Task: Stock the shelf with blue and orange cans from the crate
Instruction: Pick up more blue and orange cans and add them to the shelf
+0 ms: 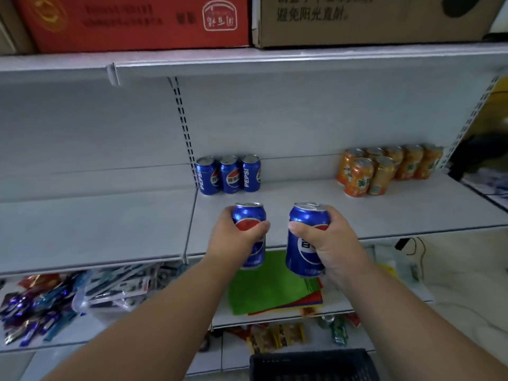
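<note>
My left hand [233, 237] grips an upright blue can [249, 215] just in front of the grey shelf [384, 213]. My right hand [327, 243] holds a second blue can [305, 248], also upright, beside the first. Three blue cans [229, 174] stand in a row at the back left of the shelf bay. Several orange cans [384, 169] are grouped at the back right. The dark crate [313, 364] shows at the bottom edge, its inside hidden.
A red box [132, 20] and a brown carton [371, 20] sit on the shelf above. Green and red paper sheets [272, 287] lie on the lower shelf, with wrapped snacks [41, 306] to the left. A slotted upright [184, 127] divides the bays.
</note>
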Demonstrator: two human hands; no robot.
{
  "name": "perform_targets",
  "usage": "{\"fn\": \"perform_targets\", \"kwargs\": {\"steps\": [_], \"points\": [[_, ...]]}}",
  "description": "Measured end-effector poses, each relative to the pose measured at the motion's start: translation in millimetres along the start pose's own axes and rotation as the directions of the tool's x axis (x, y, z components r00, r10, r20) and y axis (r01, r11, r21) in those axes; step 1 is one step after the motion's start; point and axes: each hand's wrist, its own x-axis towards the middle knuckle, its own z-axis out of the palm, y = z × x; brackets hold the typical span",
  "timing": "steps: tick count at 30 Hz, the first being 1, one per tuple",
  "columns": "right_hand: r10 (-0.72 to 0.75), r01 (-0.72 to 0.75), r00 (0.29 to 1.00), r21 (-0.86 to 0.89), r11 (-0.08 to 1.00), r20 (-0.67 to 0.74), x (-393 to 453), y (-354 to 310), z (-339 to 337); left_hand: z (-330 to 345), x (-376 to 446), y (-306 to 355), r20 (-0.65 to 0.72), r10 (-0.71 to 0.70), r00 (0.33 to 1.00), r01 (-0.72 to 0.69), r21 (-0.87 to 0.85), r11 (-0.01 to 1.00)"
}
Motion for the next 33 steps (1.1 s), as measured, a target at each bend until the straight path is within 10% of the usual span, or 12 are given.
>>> {"fn": "perform_targets", "kwargs": {"steps": [22, 33], "points": [[-0.128, 0.096, 0.965, -0.147, 0.984, -0.228, 109.9, 11.6, -38.9, 70.3, 175.6, 53.9, 0.223, 0.351, 0.91, -0.416, 0.475, 0.776], [-0.101, 0.044, 0.969, -0.248, 0.968, -0.224, 167.9, 39.1, -23.3, 68.1, 256.5, 53.4, 0.403, 0.445, 0.8, -0.553, 0.784, 0.284]]}}
